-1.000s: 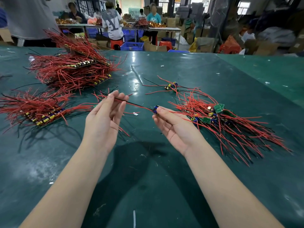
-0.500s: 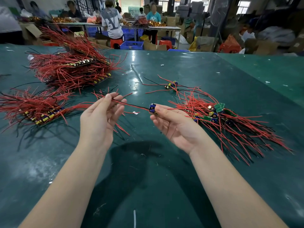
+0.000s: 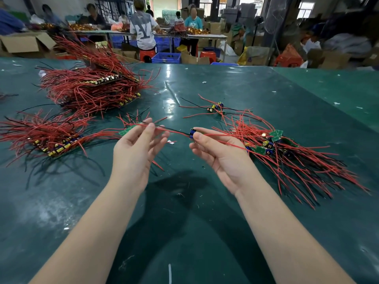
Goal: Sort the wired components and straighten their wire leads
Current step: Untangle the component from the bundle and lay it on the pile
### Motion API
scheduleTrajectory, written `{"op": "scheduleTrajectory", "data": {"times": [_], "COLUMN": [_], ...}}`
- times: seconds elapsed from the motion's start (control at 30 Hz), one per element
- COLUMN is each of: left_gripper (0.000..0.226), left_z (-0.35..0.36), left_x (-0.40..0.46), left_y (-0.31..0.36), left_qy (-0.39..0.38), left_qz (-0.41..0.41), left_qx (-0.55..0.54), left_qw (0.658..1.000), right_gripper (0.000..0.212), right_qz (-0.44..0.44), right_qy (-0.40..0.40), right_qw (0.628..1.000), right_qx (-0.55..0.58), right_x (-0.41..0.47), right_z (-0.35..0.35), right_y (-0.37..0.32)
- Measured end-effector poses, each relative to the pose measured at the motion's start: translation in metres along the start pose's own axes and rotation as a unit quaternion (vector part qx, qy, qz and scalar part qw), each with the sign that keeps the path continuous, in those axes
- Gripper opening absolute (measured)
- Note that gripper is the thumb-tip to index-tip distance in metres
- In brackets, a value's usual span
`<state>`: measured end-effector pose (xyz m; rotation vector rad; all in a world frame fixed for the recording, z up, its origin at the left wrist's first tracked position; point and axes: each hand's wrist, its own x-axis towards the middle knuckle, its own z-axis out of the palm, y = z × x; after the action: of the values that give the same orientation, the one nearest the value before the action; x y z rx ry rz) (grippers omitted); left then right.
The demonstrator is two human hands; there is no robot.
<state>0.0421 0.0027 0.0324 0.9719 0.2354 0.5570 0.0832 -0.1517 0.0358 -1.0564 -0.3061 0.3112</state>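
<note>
Held piece: wired component [image 3: 192, 133], blue capacitor showing, lifted above the green surface [image 3: 184, 232].
Right hand [image 3: 220, 155]: fingers pinched the component body.
Left hand [image 3: 136, 149]: thumb and fingertips closed on the wire leads [image 3: 171, 130], red and black.
Axis: leads ran roughly 9-to-3 o'clock, taut between the hands; component at the 3 o'clock end.
Nearest hand to lead tips: left.
Unsorted heap [image 3: 287, 152]: at 3 o'clock, just beside the right hand.
Sorted bundles [image 3: 51, 138]: at 9 o'clock.
Judged next: a leftward draw along the leads.
</note>
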Motion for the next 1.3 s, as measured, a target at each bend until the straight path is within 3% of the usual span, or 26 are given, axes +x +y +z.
{"op": "scheduleTrajectory", "data": {"times": [0.3, 0.47, 0.67, 1.17, 1.3], "left_gripper": [0.017, 0.033, 0.033, 0.027, 0.014], "left_z": [0.008, 0.008, 0.008, 0.004, 0.005], "left_x": [-0.006, -0.007, -0.006, -0.002, -0.002], "left_y": [-0.007, -0.008, -0.008, -0.011, -0.01], "left_qy": [-0.078, -0.088, -0.096, -0.105, -0.103], "left_qz": [-0.002, -0.01, -0.01, -0.07, -0.071], "left_qx": [0.044, 0.048, 0.049, -0.004, -0.013], "left_qw": [0.996, 0.995, 0.994, 0.992, 0.992], "right_gripper": [0.012, 0.013, 0.015, 0.015, 0.01], "right_qz": [-0.033, -0.042, -0.05, 0.057, 0.061], "right_qy": [0.034, 0.041, 0.03, 0.019, 0.025], "right_qw": [0.998, 0.996, 0.993, 0.998, 0.997], "right_qx": [-0.036, -0.064, -0.099, 0.01, 0.042], "right_x": [-0.002, -0.003, -0.003, 0.0, 0.002], "right_z": [0.008, 0.008, 0.008, 0.007, 0.007], "right_y": [0.01, 0.013, 0.015, 0.014, 0.013]}}
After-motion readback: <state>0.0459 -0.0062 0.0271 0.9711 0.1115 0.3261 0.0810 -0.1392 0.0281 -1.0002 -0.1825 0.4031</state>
